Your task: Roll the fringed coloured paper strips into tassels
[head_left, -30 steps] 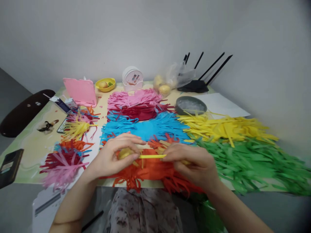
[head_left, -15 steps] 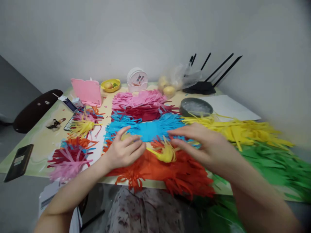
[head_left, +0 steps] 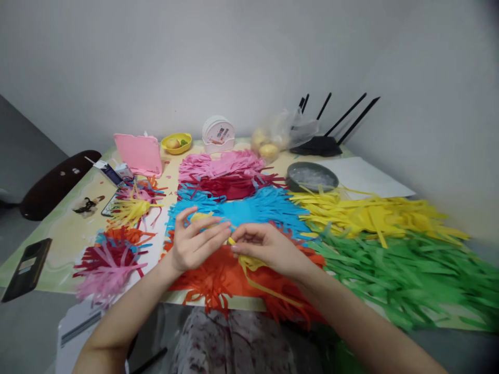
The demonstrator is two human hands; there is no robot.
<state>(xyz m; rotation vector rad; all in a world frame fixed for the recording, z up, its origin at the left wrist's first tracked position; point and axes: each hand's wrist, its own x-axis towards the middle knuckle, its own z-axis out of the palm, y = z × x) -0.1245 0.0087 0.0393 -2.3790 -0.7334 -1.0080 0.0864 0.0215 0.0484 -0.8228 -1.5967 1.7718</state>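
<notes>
My left hand (head_left: 197, 241) is over the blue and orange paper, fingers stretched to the right and curved round a yellow paper fringe (head_left: 200, 215) that shows between thumb and forefinger. My right hand (head_left: 268, 249) pinches a twisted yellow part of it near the left fingertips. Loose yellow strips (head_left: 251, 264) hang below the right hand. Both hands are close together, and the fingers partly hide the yellow paper. Beneath lie a blue fringed sheet (head_left: 236, 210) and an orange fringed sheet (head_left: 206, 280).
Dark red (head_left: 234, 188) and pink fringed sheets (head_left: 222, 163) lie farther back. Yellow (head_left: 366, 213) and green fringes (head_left: 413, 275) cover the right side. Multicoloured tassels (head_left: 113, 259) are at left. A grey bowl (head_left: 312, 176) stands near a black router (head_left: 317, 146); a phone (head_left: 27, 267) lies at the left edge.
My right hand has moved left and down to the left fingers and closed on the yellow paper. The left fingers have straightened. The view has shifted slightly.
</notes>
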